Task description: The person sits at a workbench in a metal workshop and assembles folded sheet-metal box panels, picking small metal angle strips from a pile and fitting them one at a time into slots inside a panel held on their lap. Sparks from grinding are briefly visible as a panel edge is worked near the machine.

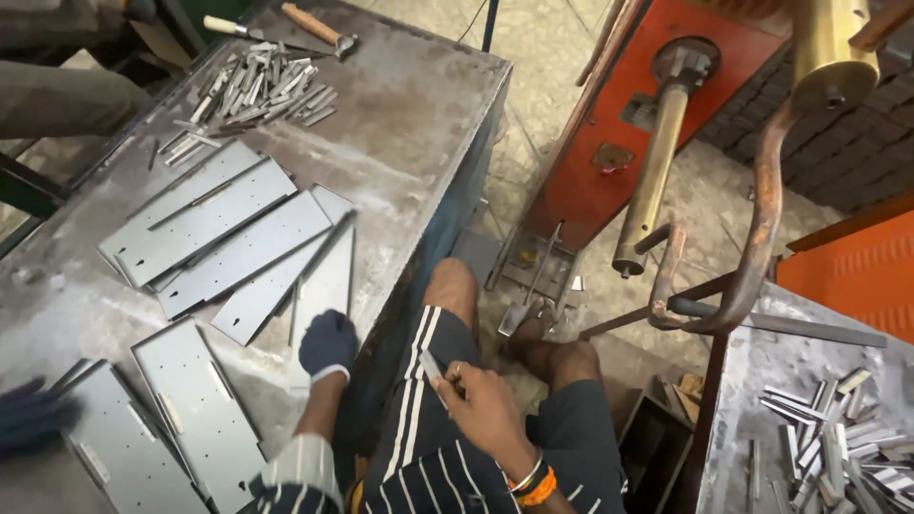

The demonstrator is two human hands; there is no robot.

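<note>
My left hand, in a dark blue glove, is closed on the near end of a long grey metal plate that lies at the edge of the worn steel table. My right hand is bare, with bangles on the wrist. It rests over my lap and pinches a small metal strip between thumb and fingers. Several more drilled grey plates lie fanned out on the table to the left of my gloved hand.
A blurred blue-gloved hand touches plates at the lower left. A heap of small strips and two hammers lie at the far end. A red welding machine with brass arm stands ahead. Strips cover the right table.
</note>
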